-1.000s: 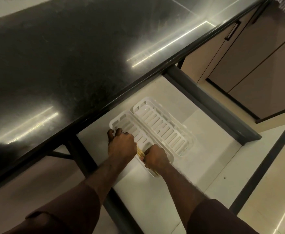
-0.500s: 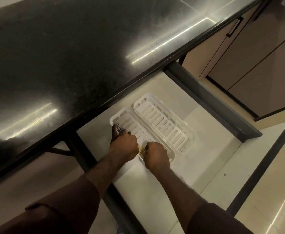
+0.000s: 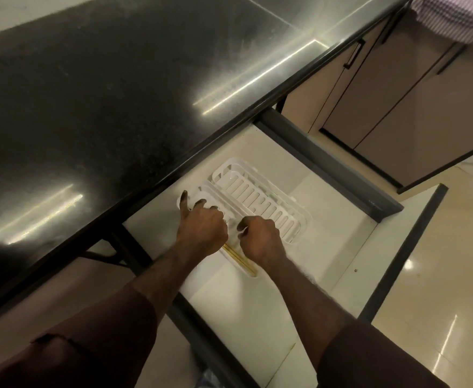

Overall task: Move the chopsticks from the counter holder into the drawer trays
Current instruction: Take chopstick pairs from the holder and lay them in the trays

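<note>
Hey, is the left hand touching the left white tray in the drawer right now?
Touching. The head view shows the left hand resting on the left white tray, its extended finger lying against the tray's far rim.

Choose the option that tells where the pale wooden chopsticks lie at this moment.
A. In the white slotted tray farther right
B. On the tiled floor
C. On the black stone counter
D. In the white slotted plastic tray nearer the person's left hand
D: the pale wooden chopsticks stick out between the left hand and right hand, inside the nearer white slotted plastic tray; the farther tray shows only bare slots.
</note>
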Motion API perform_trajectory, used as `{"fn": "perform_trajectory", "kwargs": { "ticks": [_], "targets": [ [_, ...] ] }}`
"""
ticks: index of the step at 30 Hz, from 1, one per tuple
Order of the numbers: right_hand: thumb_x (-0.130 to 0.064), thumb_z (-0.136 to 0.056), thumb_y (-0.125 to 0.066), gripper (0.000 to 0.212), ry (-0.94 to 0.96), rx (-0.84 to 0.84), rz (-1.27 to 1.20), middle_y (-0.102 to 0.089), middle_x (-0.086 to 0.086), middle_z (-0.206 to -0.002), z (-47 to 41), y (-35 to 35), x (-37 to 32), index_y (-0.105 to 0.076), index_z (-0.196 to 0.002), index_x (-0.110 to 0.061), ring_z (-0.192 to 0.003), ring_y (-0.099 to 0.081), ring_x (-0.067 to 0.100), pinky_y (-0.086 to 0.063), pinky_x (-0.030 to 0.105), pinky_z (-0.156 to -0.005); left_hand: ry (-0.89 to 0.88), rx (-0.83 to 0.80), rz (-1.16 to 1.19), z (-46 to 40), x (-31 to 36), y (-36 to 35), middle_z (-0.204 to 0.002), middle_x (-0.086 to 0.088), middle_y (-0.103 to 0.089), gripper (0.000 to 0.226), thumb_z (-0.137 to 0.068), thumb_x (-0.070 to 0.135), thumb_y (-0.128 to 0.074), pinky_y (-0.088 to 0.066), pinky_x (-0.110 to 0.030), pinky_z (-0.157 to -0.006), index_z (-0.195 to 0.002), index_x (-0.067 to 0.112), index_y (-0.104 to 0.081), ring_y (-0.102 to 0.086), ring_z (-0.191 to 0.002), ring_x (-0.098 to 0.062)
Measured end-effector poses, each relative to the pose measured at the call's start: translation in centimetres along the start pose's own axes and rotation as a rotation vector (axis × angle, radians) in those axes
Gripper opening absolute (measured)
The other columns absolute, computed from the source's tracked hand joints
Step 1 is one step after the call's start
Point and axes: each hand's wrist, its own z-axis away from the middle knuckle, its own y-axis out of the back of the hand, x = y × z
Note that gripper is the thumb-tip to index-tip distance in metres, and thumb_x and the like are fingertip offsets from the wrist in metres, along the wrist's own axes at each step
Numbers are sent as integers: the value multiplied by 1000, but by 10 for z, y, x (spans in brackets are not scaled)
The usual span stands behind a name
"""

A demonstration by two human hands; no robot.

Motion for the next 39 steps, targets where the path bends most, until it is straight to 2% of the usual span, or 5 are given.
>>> {"fn": "perform_trajectory", "kwargs": {
  "ticks": [10,15,24,34,39],
  "targets": [
    [2,-86,-62,29,273,215,-72,-71,8,-109,77,111,-75,-70,-110,-11,-93,-67,20,-56,34,-90,28,366,245,63,6,120,-118,3,-69,33,-96,34,-48,-7,-48,-117,-124,26,-62,-56,-120,-14],
    [1,-85,-62,30,497,339,-130,-71,6,-106,136,150,-109,-70,-111,-11,-94,-65,16,-56,32,-89,35,711,356,126,11,185,-93,2,-72,28,-96,23,-49,-16,-43,-114,-115,19,-68,-64,-97,-12],
    [-17,-92,-63,20,856,403,-161,-71,0,-107,206,157,-202,-67,-112,-16,-94,-65,10,-54,28,-87,110,1099,417,234,-27,252,-122,-11,-67,29,-89,9,-61,-44,-50,-101,-118,7,-68,-63,-112,-26],
    [-21,-92,-63,19,1097,291,-119,-73,-2,-100,243,80,-337,-69,-108,-15,-90,-66,9,-54,29,-86,384,1244,452,312,-159,253,-121,-8,-68,34,-85,12,-66,-47,-43,-99,-118,12,-68,-62,-114,-25],
    [-18,-91,-64,18,1113,216,-103,-72,-1,-99,238,13,-409,-67,-109,-16,-87,-65,7,-55,27,-83,477,1192,456,334,-250,241,-120,-7,-68,36,-82,7,-67,-44,-36,-100,-118,12,-68,-62,-114,-24]
  ]
}}
